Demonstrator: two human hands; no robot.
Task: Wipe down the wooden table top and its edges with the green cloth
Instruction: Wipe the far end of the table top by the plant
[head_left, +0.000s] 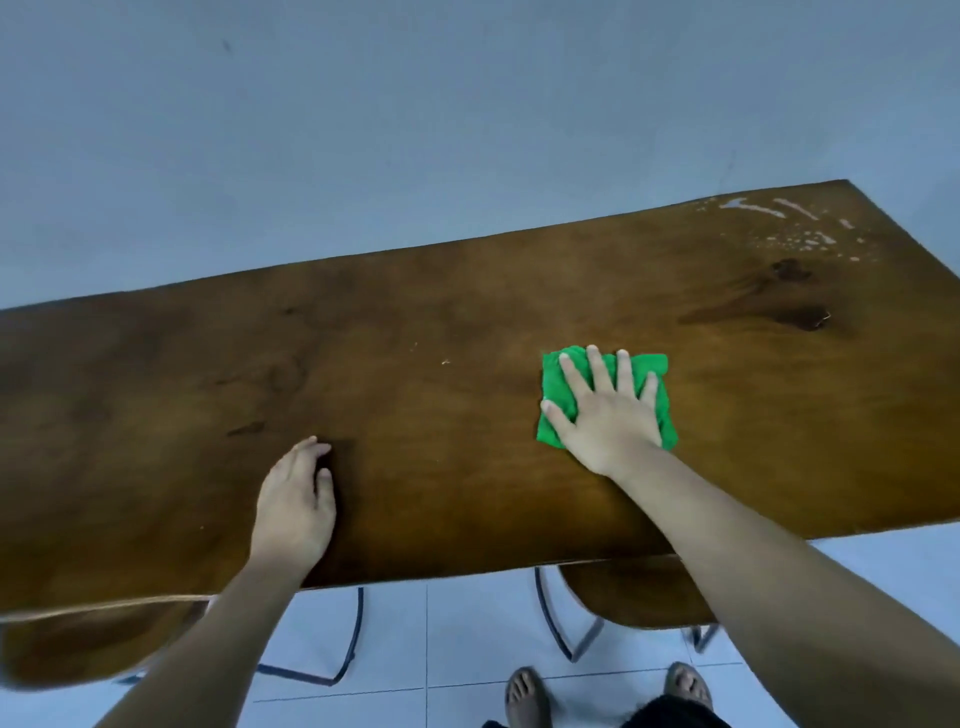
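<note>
Your right hand (608, 415) lies flat on the green cloth (551, 382), grip spread wide, fingers straight and fanned, palm pressing down; the cloth is a soft, fuzzy square, folded and a little rumpled at its edges, and it sits on the counter (467, 312) right of the middle, closer to the near edge than to the far one; green shows around your fingers, on the left past your thumb and on the right past your little finger.

Your left hand (296, 504) rests on the bare wood near the front edge, well apart from the cloth; its grip is loose, fingers together and lightly bent, holding nothing.

The counter is one broad brown slab, smooth with a dull sheen, its grain running lengthwise; two dark knots (800, 306) mark it toward the far right, and pale wet streaks and droplets (789, 223) glisten at the far right corner; the front edge is uneven and wavy rather than straight.

Below that edge a rounded wooden seat (634, 597) on thin metal legs (561, 629) pokes out under your right forearm; the floor (467, 639) is pale square tile; your feet (527, 696) stand on it in open sandals; behind the counter a plain blue-grey wall (415, 104) fills the view.
</note>
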